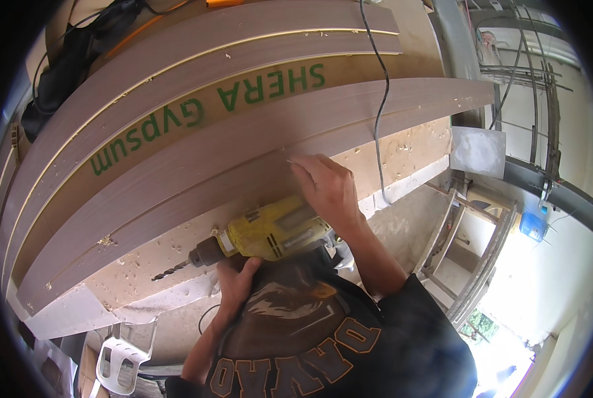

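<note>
A yellow power drill (276, 229) lies across my front, its black chuck and twist drill bit (172, 272) pointing left. My left hand (238, 282) supports it from below just behind the chuck, thumb against the body. Most of those fingers are hidden under the drill. Beyond the drill's back end, my right hand (329, 189) is closed in a pinch just over the long brown plank (197, 176). What its fingertips hold, if anything, is too small to make out. A narrow groove runs along the plank, with wood shavings (105, 240) on it.
More brown planks (137, 73) lie beyond, over a printed board (207, 99). A black cable (378, 99) crosses the planks. Shavings dot the pale bench edge (409, 149). A white plastic chair (120, 361) stands lower left, a wooden frame (472, 249) right.
</note>
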Tool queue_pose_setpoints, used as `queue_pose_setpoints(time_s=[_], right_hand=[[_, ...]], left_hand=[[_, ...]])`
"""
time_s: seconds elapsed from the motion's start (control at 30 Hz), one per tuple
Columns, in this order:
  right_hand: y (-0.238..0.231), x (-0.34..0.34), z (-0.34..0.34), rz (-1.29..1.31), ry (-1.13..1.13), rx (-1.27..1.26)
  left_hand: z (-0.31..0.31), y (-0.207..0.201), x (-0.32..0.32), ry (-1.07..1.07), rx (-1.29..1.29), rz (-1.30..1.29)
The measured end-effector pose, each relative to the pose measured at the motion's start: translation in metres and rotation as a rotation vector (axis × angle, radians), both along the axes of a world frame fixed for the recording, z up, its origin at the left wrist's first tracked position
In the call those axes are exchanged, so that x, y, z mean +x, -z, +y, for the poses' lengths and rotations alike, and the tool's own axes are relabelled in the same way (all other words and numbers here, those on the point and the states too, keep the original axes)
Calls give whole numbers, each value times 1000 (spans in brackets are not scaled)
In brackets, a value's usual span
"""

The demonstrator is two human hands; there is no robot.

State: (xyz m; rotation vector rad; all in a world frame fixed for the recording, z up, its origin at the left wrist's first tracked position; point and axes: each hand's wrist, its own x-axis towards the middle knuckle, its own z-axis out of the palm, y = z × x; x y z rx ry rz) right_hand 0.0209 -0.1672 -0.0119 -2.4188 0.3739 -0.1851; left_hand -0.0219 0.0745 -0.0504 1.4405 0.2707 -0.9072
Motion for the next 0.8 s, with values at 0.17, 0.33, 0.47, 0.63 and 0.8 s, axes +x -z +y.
queue_pose_setpoints(time_s=[0.17, 0.33, 0.47, 0.63, 0.8], right_hand=[[7, 11, 11, 29, 43, -110], [18, 14, 10, -64, 22, -175], [22, 13, 11, 37, 58, -145], [12, 17, 13, 67, 3, -195], [11, 18, 13, 50, -18, -171]], left_hand=[[1, -5, 5, 8, -33, 70], [8, 6, 0, 34, -38, 136], [6, 3, 2, 44, -23, 90], [5, 1, 5, 71, -31, 84], [4, 0, 6, 65, -34, 74]])
